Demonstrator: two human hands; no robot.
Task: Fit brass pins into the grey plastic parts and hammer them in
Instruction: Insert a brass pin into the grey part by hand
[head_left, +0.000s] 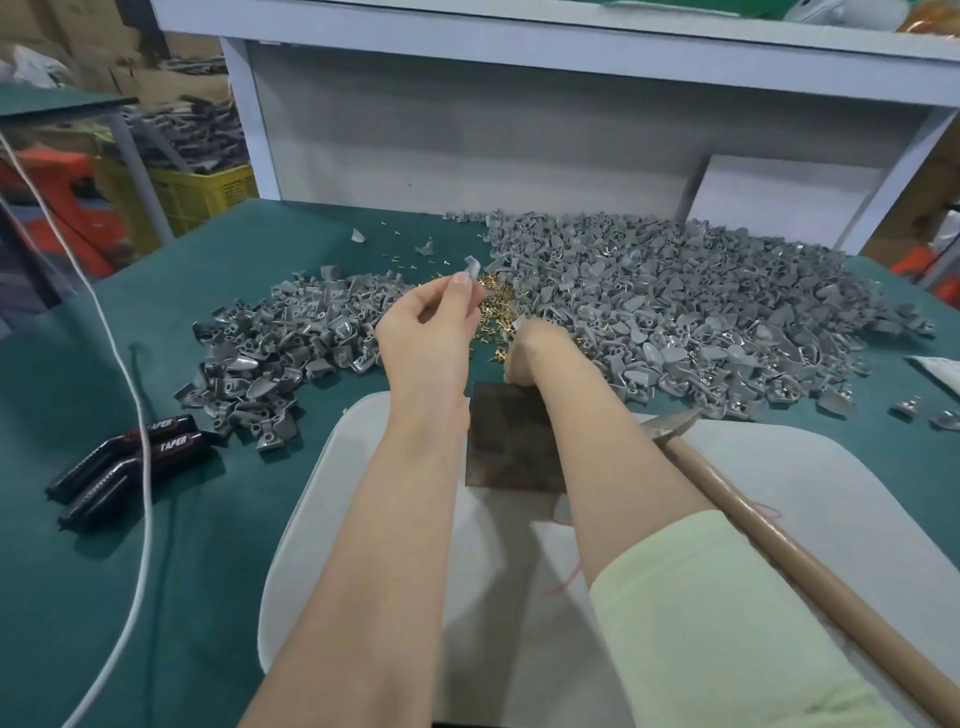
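My left hand (431, 322) is raised over the table and pinches one grey plastic part (471, 267) between thumb and fingers. My right hand (540, 353) reaches down into the small heap of brass pins (493, 306); its fingertips are hidden, so I cannot see whether it holds a pin. A big pile of grey parts (675, 306) lies to the right and a smaller pile (275, 348) to the left. The dark metal block (511, 447) sits between my forearms. The hammer (675, 423) lies to the right, its wooden handle running toward the lower right.
A pale plastic board (779, 519) lies under the metal block on the green table (78, 571). Two black tools marked TAPER (130, 462) lie at the left, with a white cord (140, 415) crossing them. A white shelf frame (467, 130) stands behind the piles.
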